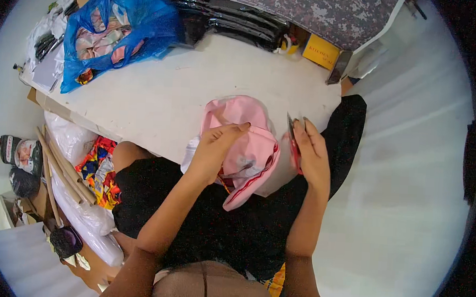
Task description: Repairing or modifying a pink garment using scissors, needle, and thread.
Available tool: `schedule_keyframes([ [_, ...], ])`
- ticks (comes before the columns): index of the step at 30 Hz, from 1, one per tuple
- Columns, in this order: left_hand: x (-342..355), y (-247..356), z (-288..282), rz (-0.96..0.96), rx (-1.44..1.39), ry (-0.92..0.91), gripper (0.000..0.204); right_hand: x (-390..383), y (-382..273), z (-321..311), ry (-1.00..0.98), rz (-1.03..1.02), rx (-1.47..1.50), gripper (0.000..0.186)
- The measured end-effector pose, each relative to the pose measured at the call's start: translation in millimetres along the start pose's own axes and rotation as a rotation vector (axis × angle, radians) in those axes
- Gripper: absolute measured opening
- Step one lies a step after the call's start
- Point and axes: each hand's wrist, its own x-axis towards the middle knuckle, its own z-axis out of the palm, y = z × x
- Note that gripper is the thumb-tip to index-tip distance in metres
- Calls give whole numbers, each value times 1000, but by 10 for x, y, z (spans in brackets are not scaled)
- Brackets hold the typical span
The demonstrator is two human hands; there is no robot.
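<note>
White worktable point(160, 98) on pale floor point(408, 184), blue plastic bag point(123, 27) and camouflage cloth point(310, 10) at its rim.

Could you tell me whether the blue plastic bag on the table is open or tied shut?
Open: the blue plastic bag gapes, showing pink cloth inside.

The right hand point(310, 152) hides most of what look like red-handled scissors point(292, 143).

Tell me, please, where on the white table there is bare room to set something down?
The white table is bare across its middle, between the blue bag of clothes and the pink cloth. Another free strip lies right of the cloth, below the yellow box. It is crowded along the far edge with black packets, and the near right corner, where the left hand and right hand work.
</note>
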Motion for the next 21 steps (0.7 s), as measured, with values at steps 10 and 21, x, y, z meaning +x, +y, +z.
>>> schedule_keyframes([
  [10,-172,-306,-56,229,197,-361,39,135,-173,-165,-378,5,-318,21],
  [21,407,-918,-658,158,1486,-743,57,26,-106,-207,-187,159,-68,21],
])
